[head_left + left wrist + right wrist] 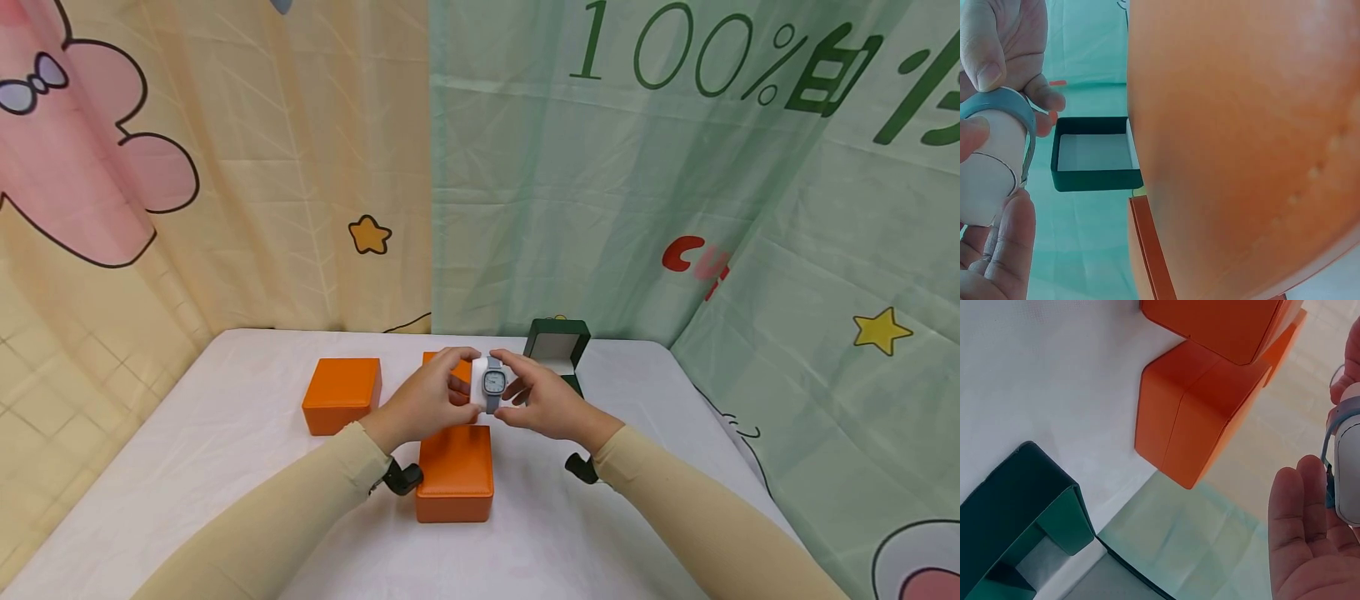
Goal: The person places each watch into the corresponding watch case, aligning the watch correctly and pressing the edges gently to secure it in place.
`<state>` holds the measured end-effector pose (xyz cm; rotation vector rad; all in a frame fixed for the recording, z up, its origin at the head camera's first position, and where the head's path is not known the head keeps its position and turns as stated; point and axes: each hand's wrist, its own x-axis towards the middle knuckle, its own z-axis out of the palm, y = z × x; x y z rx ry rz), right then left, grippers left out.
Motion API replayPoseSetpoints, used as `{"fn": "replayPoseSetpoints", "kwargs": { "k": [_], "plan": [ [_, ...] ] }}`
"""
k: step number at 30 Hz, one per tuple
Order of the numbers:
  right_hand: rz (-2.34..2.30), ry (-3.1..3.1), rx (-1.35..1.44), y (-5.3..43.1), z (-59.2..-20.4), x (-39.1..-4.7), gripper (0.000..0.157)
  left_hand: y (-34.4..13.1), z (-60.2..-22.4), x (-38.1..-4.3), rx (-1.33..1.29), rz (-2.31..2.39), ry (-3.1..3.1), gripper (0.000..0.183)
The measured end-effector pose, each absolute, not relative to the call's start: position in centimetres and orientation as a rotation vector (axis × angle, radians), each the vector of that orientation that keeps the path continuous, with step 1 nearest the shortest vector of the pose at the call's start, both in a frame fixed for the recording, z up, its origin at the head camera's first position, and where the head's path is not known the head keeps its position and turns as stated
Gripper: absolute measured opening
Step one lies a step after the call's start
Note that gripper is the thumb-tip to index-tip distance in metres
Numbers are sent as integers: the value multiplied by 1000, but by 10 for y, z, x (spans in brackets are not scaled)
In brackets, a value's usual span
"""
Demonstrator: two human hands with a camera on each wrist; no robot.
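Note:
In the head view, a wristwatch with a square face and grey-blue strap is wrapped around a white cushion, held up above the table. My left hand grips the cushion's left side between thumb and fingers. From the other side my right hand holds the watch, thumb low and index finger high. The left wrist view shows the strap around the cushion, with fingers at both ends. Beneath and nearer the body lies a closed orange box.
A second orange box sits to the left; another orange box is partly hidden behind my left hand. At the back right a dark green box has its lid raised. White cloth covers the table, with curtains behind.

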<state>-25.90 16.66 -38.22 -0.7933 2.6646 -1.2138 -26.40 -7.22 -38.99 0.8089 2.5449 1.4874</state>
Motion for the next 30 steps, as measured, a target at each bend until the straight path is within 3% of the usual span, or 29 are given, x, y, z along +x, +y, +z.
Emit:
{"fn": "replayPoseSetpoints", "kwargs": {
  "k": [30],
  "plan": [
    [-1212, 2655, -813, 168, -385, -262, 84, -71, -390, -265, 823, 1465, 2534, 76]
  ]
}}
